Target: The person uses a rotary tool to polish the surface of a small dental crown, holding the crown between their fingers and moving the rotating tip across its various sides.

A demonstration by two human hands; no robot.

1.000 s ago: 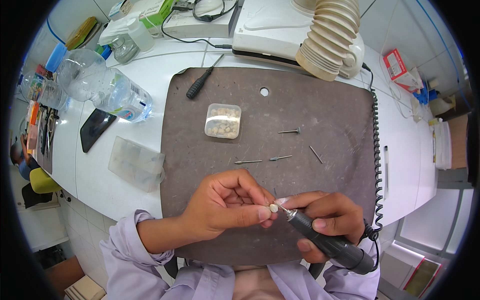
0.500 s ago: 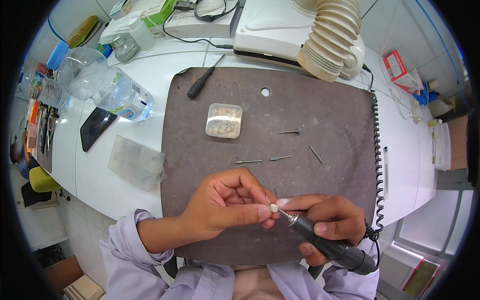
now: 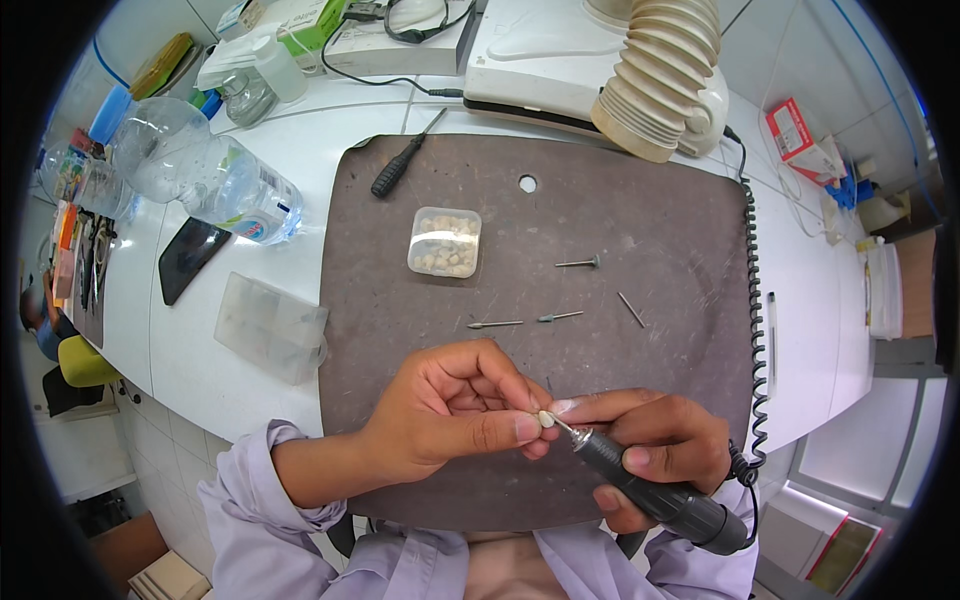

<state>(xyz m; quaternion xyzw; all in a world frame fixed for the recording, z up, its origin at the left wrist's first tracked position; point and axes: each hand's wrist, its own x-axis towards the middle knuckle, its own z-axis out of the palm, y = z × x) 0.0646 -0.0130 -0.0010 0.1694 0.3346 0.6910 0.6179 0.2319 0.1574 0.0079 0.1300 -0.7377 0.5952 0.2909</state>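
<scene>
Between the thumb and fingertips of my left hand (image 3: 455, 405) is a small whitish tooth-shaped piece (image 3: 546, 419). My right hand (image 3: 665, 435) is wrapped round a black rotary handpiece (image 3: 655, 488), tilted so its metal tip points up and left at the piece. The thin bur (image 3: 562, 424) reaches the piece or lies right against it. Whitish dust coats my right index fingertip, which is close to my left fingers. Beyond my hands on the brown mat (image 3: 420, 350) lie several loose burs, among them a grey-green pointed one (image 3: 560, 316) and a disc-headed one (image 3: 578, 263).
A clear box of small cream pieces (image 3: 444, 243) and a black-handled screwdriver (image 3: 408, 155) sit on the mat. To the left are an empty-looking plastic case (image 3: 270, 328), a phone (image 3: 193, 260) and a water bottle (image 3: 215, 175). A ribbed suction hose (image 3: 660, 80) hangs at the back; a coiled cord (image 3: 755, 300) runs along the right.
The small piece has turned slightly between my left fingers. The handpiece has shifted a little to the left; both hands otherwise stay nearly in place.
</scene>
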